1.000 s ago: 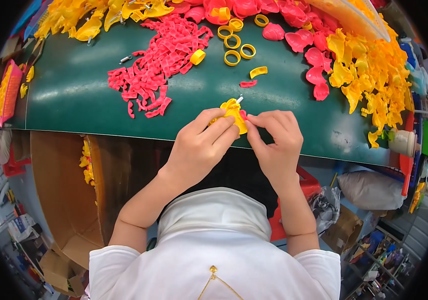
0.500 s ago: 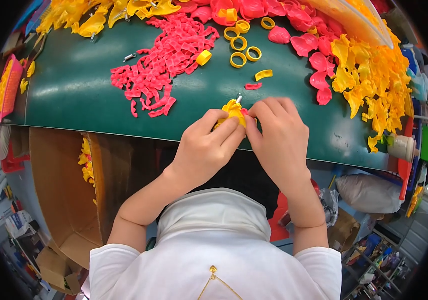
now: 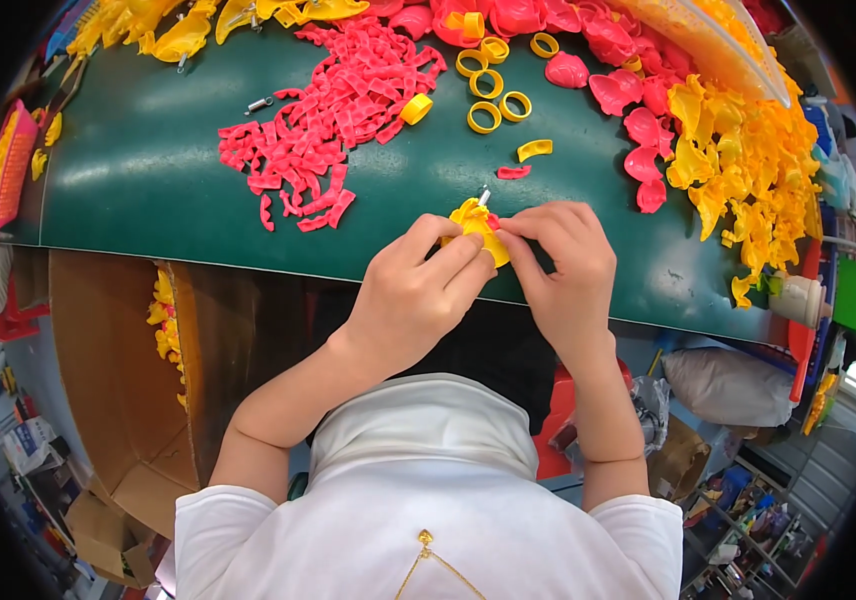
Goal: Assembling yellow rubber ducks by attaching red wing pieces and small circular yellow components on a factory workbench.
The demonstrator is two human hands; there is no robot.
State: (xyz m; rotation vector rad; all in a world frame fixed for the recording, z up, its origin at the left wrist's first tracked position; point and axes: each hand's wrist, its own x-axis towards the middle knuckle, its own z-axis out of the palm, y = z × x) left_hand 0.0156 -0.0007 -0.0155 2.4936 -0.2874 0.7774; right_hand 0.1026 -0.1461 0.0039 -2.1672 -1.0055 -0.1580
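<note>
A small yellow plastic piece [image 3: 475,224] with a thin metal pin at its top is pinched between both hands at the near edge of a green table [image 3: 148,190]. My left hand [image 3: 413,295] grips it from the left and below. My right hand [image 3: 563,270] closes on it from the right, fingertips over a bit of red. A loose heap of small red plastic strips [image 3: 333,110] lies just beyond the hands.
Yellow rings [image 3: 493,95] and one curved yellow bit [image 3: 535,150] lie behind the hands. Red shells [image 3: 638,110] and a large pile of yellow parts [image 3: 748,170] fill the right side. An open cardboard box [image 3: 128,370] with yellow parts stands under the table at left.
Both hands stay on the yellow piece and have shifted slightly; the fingers of the right hand have closed tighter over its right side.
</note>
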